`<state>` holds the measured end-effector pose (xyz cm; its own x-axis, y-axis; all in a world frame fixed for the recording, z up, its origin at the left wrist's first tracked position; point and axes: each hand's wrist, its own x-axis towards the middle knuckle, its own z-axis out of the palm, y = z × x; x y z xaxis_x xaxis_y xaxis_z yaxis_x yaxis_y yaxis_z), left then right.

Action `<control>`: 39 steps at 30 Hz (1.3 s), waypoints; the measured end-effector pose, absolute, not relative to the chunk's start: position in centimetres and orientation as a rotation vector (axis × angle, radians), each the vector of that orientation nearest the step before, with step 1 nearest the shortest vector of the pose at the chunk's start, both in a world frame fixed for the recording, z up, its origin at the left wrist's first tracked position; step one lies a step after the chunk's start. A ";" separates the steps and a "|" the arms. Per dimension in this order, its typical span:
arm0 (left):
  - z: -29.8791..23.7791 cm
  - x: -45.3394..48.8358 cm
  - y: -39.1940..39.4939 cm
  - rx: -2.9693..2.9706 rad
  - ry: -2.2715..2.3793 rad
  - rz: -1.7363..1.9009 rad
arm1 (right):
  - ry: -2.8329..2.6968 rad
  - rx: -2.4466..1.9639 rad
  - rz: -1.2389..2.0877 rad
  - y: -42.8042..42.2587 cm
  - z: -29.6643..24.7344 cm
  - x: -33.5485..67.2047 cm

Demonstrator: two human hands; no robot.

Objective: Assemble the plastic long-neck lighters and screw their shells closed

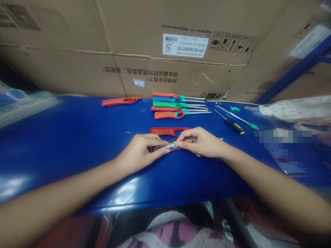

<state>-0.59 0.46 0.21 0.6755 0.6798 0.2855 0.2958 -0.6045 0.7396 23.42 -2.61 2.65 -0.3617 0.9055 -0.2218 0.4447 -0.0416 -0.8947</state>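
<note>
Both hands meet over an opened utility lighter on the blue table. My left hand is closed round the lighter's inner fuel tank, a clear and metallic-looking piece. Against the teal part at the tank's end, the fingertips of my right hand are pinched together. Under the fingers lies a red lighter half, mostly hidden, and a bit of metal tube shows past my right hand. Just behind, the other red casing half lies with its inside up.
Several assembled lighters lie in a stack at the back. Left of them is a red casing. A screwdriver, a metal tube with a teal end and a teal piece lie right. Behind stands a large cardboard box.
</note>
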 end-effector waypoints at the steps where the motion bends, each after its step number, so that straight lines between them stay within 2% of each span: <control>1: 0.2 -0.6 0.5 2.213 0.746 0.732 | -1.800 -1.416 1.385 -2.6 2.6 23.4; 39: 0.2 -0.2 0.3 2.100 0.849 0.758 | -1.531 -1.483 1.355 -3.0 2.3 22.3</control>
<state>-0.19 0.28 0.16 0.6071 0.7576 0.2397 0.3239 -0.5114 0.7960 22.29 -2.95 2.33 -0.1901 0.9563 -0.2220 0.3370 -0.1488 -0.9297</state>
